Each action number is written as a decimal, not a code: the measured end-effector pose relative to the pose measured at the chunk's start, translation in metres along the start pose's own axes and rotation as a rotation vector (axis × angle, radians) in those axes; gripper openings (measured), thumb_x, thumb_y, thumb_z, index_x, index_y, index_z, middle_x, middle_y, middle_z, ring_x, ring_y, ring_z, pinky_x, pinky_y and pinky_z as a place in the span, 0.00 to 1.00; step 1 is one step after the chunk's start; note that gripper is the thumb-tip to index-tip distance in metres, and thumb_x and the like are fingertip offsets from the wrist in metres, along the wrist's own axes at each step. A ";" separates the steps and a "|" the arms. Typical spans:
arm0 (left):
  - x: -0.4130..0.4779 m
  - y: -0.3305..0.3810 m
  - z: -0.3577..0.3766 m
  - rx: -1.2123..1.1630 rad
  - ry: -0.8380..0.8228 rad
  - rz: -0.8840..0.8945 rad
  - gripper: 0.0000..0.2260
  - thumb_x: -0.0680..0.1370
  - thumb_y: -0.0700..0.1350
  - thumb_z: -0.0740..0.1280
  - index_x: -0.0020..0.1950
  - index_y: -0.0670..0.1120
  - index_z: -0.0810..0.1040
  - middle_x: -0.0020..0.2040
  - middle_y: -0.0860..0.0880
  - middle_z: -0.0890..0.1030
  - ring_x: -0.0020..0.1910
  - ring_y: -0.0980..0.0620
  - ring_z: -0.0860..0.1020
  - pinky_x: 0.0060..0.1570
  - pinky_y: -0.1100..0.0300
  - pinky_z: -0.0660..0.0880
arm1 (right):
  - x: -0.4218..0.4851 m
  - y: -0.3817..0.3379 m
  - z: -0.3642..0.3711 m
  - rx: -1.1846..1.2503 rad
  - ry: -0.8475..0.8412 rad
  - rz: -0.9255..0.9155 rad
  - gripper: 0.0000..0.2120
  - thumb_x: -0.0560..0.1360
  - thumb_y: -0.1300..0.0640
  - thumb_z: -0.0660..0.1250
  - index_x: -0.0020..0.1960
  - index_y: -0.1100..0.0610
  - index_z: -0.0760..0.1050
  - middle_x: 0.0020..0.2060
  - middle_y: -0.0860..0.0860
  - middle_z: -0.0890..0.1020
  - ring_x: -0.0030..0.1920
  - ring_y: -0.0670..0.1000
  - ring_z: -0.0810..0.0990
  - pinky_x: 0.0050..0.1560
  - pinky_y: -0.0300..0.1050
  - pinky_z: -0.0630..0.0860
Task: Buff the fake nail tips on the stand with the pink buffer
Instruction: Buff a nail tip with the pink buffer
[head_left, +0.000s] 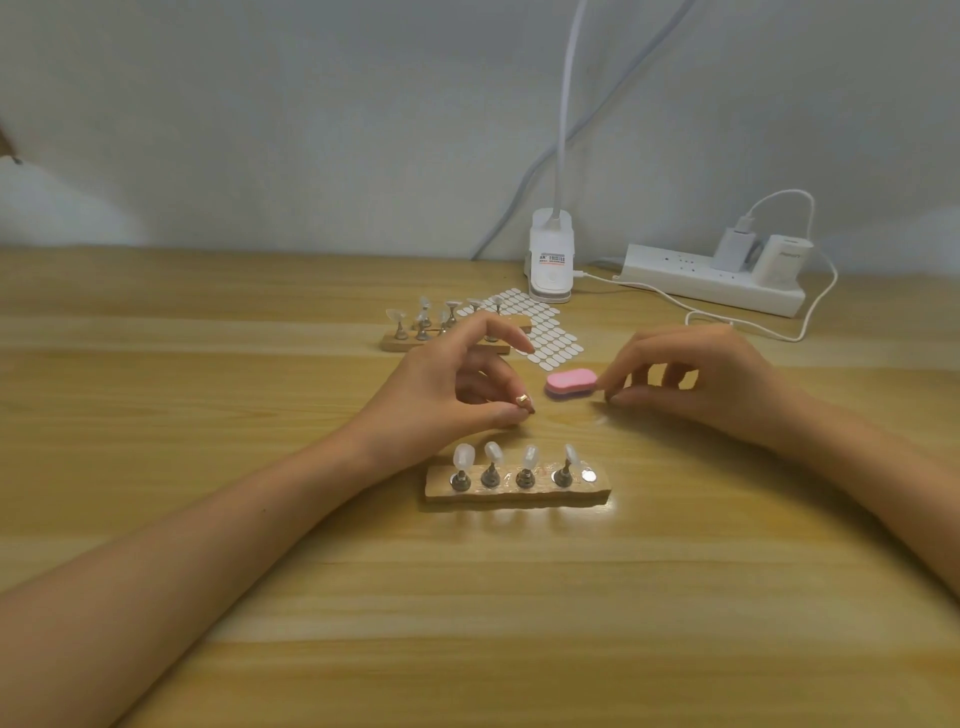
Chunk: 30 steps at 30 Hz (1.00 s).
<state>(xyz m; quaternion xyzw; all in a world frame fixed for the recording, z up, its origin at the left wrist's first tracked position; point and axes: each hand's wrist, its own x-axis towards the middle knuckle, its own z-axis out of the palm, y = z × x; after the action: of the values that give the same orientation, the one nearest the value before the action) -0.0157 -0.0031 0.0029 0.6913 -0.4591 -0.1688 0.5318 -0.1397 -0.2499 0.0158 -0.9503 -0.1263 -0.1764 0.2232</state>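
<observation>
Pink buffer (570, 383) lying just behind the stand (517, 491), right hand (696, 379) pinching its end, left hand (457, 384) pinching a small shiny piece (522, 400) (four nail tips (530, 457) standing on the stand).

home nail-craft desk: wood-grain tabletop (208, 519) against plain white wall (260, 104), clip-on lamp (551, 260), power strip (711, 280) with chargers, nail-tip stands (517, 488), adhesive tab sheet (545, 327).

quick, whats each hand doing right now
Left hand: pinches a small gold piece.
Right hand: pinches the pink buffer by its end.
</observation>
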 end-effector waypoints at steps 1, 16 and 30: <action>0.000 -0.001 0.000 -0.006 -0.001 0.000 0.19 0.73 0.34 0.75 0.60 0.46 0.74 0.44 0.44 0.85 0.45 0.52 0.85 0.53 0.61 0.80 | 0.000 0.001 -0.002 0.045 -0.014 0.027 0.11 0.73 0.48 0.70 0.51 0.52 0.84 0.45 0.44 0.84 0.43 0.49 0.82 0.36 0.41 0.78; -0.001 0.003 0.001 -0.081 -0.056 0.002 0.20 0.73 0.33 0.75 0.61 0.45 0.74 0.45 0.44 0.84 0.49 0.46 0.86 0.55 0.53 0.81 | 0.014 -0.021 0.021 0.103 -0.065 0.101 0.03 0.74 0.60 0.73 0.43 0.55 0.80 0.41 0.37 0.82 0.44 0.43 0.81 0.34 0.32 0.75; 0.002 0.004 -0.001 -0.112 -0.042 -0.029 0.21 0.72 0.34 0.76 0.61 0.48 0.75 0.44 0.49 0.85 0.46 0.47 0.86 0.51 0.59 0.82 | 0.027 -0.044 0.031 0.358 0.059 0.195 0.04 0.74 0.66 0.73 0.45 0.58 0.84 0.35 0.52 0.85 0.35 0.54 0.85 0.36 0.43 0.83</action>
<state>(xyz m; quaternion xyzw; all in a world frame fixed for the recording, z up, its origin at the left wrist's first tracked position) -0.0162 -0.0041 0.0069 0.6634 -0.4501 -0.2164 0.5573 -0.1203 -0.1927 0.0173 -0.8975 -0.0564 -0.1564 0.4084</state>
